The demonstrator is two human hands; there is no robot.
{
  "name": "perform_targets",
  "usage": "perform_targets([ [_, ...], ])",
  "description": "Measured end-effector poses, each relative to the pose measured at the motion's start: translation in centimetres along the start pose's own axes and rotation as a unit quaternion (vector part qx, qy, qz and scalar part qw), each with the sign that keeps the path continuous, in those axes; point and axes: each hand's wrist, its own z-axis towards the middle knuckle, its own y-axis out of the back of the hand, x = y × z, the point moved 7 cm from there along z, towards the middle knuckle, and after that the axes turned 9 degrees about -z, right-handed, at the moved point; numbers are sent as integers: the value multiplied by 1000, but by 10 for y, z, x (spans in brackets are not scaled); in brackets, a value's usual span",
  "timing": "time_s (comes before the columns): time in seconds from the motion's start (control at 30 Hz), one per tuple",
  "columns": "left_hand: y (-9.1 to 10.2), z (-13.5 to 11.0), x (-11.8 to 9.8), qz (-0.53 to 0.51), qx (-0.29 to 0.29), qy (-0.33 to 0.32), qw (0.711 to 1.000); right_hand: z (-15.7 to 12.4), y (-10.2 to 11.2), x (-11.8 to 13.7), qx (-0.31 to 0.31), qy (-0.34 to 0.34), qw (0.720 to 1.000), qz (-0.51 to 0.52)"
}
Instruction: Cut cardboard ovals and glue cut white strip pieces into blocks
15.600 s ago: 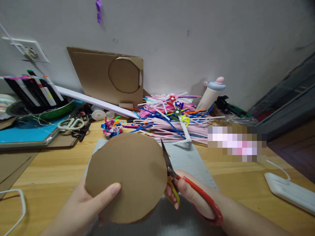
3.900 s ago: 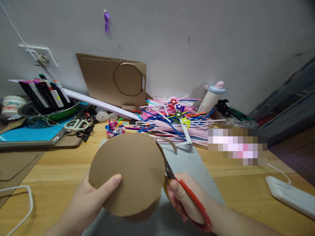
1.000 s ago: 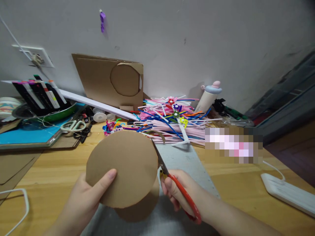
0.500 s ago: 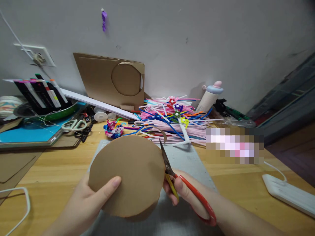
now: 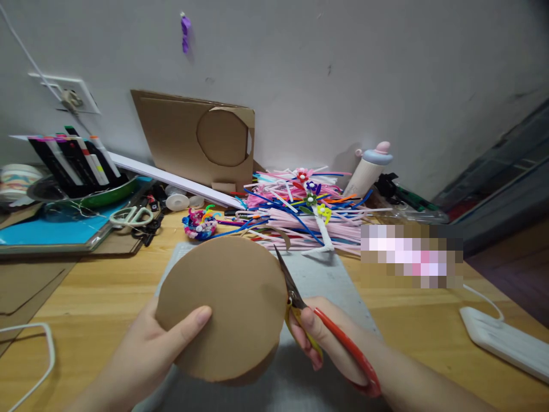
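A round brown cardboard disc (image 5: 227, 303) is held up in front of me, its edge slightly uneven. My left hand (image 5: 167, 343) grips it at the lower left, thumb on the front face and the other fingers hidden behind. At the disc's right edge my right hand (image 5: 330, 337) works scissors (image 5: 349, 352) with a red and a yellow handle. The dark blades point up and away along the rim; one blade shows, and how much cardboard lies between them is hidden. Beneath both hands lies a grey cutting mat (image 5: 343, 297).
Pipe cleaners (image 5: 300, 220) are heaped behind the mat, a bottle (image 5: 366, 169) beside them. Cardboard with a round cutout (image 5: 171, 134) leans on the wall. Markers (image 5: 77, 163) and pale scissors (image 5: 131, 217) lie left; a white power strip (image 5: 501, 337) is at right.
The scissors' handles have spread apart slightly, and my right fingers have moved a little down and right. My left hand keeps its hold on the disc; the whole view has shifted slightly.
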Motion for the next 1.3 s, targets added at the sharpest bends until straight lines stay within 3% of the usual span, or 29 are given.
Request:
perform_targets([
  [0.33, 9, 10, 0, 7, 18, 19, 1000, -2, 1, -2, -9, -37, 998, -47],
  [0.67, 21, 16, -2, 10, 7, 26, 1000, 2, -3, -6, 5, -46, 999, -8],
  [0.9, 20, 16, -4, -8, 30, 55, 998, 3, -8, -10, 26, -31, 999, 10],
  [1.03, 19, 12, -2, -34, 3, 63, 997, 6, -3, -15, 4, -21, 995, 93],
  [1.13, 20, 18, 2, -27, 2, 69, 997, 14, -2, -24, 54, -47, 959, 275],
  [1.23, 21, 31, 8, -36, 16, 79, 996, 22, -2, -31, 149, -120, 855, 483],
  [1.3, 23, 40, 7, -60, -1, 68, 996, 28, 7, -32, 166, -116, 798, 568],
])
